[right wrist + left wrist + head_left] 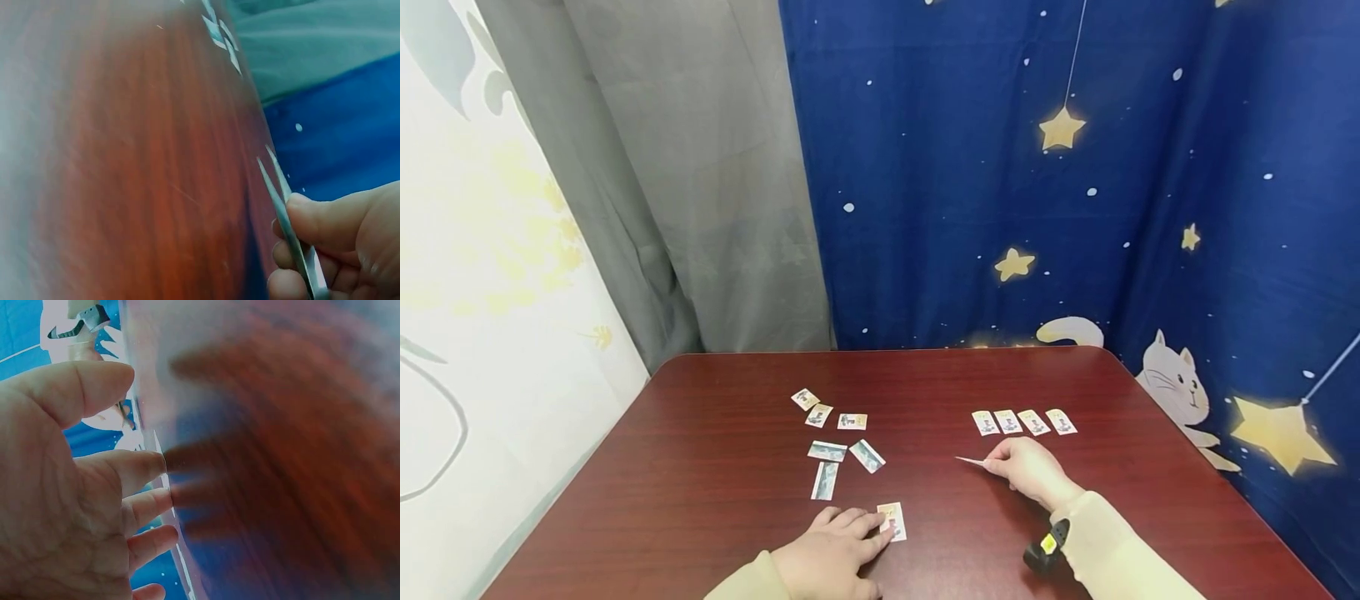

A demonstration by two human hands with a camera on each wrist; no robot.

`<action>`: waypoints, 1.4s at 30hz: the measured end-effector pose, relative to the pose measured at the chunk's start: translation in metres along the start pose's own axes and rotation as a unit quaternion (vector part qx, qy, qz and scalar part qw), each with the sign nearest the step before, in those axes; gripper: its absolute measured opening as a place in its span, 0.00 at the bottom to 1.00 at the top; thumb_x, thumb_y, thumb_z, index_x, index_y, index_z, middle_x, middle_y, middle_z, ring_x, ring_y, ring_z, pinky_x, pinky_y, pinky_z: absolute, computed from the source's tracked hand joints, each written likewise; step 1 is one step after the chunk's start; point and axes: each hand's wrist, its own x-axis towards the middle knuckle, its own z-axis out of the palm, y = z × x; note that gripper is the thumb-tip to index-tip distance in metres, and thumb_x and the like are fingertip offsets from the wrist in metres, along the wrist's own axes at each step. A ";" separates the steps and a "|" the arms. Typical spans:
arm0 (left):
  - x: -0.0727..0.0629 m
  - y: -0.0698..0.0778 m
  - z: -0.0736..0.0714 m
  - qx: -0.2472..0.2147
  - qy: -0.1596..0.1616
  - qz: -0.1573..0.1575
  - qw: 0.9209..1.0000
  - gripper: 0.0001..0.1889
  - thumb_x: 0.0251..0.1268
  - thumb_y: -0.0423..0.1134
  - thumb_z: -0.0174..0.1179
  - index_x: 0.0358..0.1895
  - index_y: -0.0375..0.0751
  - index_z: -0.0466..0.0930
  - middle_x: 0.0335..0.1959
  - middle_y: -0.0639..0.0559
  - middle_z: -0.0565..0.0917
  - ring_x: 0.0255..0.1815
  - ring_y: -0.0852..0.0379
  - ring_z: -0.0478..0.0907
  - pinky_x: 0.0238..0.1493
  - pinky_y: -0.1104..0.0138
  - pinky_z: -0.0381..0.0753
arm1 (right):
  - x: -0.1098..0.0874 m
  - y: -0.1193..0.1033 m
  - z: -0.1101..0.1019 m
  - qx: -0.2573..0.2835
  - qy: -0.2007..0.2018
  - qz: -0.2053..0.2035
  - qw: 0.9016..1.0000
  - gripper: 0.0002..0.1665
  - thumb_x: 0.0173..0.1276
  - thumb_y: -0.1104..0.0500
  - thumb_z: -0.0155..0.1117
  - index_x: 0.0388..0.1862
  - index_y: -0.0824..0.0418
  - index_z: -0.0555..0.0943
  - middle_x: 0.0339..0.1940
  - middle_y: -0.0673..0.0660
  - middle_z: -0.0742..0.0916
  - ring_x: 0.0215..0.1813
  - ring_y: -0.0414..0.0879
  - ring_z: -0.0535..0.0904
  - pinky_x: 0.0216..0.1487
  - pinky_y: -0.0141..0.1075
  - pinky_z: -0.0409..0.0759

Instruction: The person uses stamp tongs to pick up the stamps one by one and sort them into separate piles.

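Observation:
My left hand (pixel 835 552) lies near the table's front edge, its fingers fairly straight. Its fingertips touch a small printed card (pixel 894 514) and cover part of it. In the left wrist view the left palm and fingers show from the side, fingertips at the tabletop. To the right, my right hand (pixel 1026 471) pinches metal tweezers (pixel 283 214) between thumb and fingers. The tweezers' two tips stand slightly apart with nothing between them, pointing left above the table. Just beyond this hand, several small cards (pixel 1021 422) lie in a row.
Left of centre on the brown table (pixel 715 483) lie three yellowish cards (pixel 852 422) and, nearer, three bluish-grey cards (pixel 827 451). A dark wrist device (pixel 1043 550) sits at the right cuff. Grey and blue curtains (pixel 925 183) hang behind the table's far edge.

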 end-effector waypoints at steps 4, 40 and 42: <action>0.004 0.001 -0.001 -0.006 -0.001 -0.008 1.000 0.35 0.55 0.63 0.57 0.67 0.56 0.72 0.65 0.58 0.72 0.65 0.55 0.66 0.58 0.55 0.64 | -0.006 -0.006 0.008 -0.026 -0.005 -0.004 1.000 0.08 0.57 0.60 0.71 0.20 0.52 0.83 0.15 0.48 0.78 0.15 0.42 0.71 0.19 0.35 0.68; 0.016 -0.003 -0.010 -0.029 -0.055 -0.023 0.998 0.34 0.55 0.62 0.58 0.69 0.63 0.69 0.68 0.61 0.69 0.68 0.54 0.63 0.64 0.52 0.61 | -0.026 -0.040 0.043 -0.006 -0.059 -0.070 0.996 0.08 0.57 0.58 0.70 0.20 0.53 0.83 0.12 0.46 0.76 0.13 0.37 0.69 0.16 0.33 0.68; 0.017 -0.004 -0.009 -0.032 -0.054 -0.020 0.998 0.34 0.55 0.62 0.57 0.69 0.63 0.69 0.68 0.60 0.69 0.67 0.54 0.64 0.63 0.52 0.61 | -0.027 -0.041 0.043 0.005 -0.060 -0.064 0.996 0.07 0.57 0.59 0.70 0.21 0.53 0.83 0.12 0.46 0.75 0.13 0.37 0.68 0.15 0.33 0.67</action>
